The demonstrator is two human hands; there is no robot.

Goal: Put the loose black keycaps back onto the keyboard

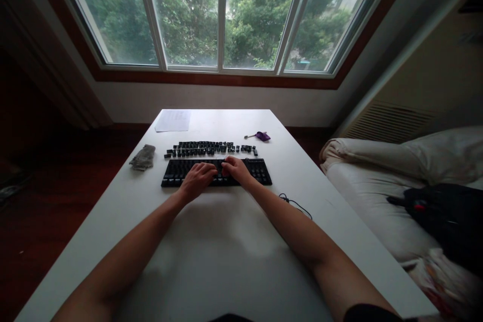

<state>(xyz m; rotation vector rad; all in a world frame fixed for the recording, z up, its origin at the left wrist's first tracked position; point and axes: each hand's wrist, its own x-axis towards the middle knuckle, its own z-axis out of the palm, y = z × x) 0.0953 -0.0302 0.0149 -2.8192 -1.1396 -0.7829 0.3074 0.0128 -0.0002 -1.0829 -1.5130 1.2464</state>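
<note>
A black keyboard (174, 171) lies flat on the white table, with both hands over its middle. My left hand (198, 179) rests on the keys with its fingers laid out toward the right, holding nothing that I can see. My right hand (234, 167) is closed, its fingers curled and pressed together over the upper middle of the keyboard; anything small between them is hidden. Just behind the keyboard, loose black keycaps (202, 151) are laid out in rows.
A grey cloth (143, 157) lies left of the keyboard. A purple dustpan-like piece with a small brush (261, 136) sits at the back right, and a paper sheet (173, 121) at the back left. A black cable (296, 205) curls at the right. A sofa (377, 196) stands beside the table (234, 261).
</note>
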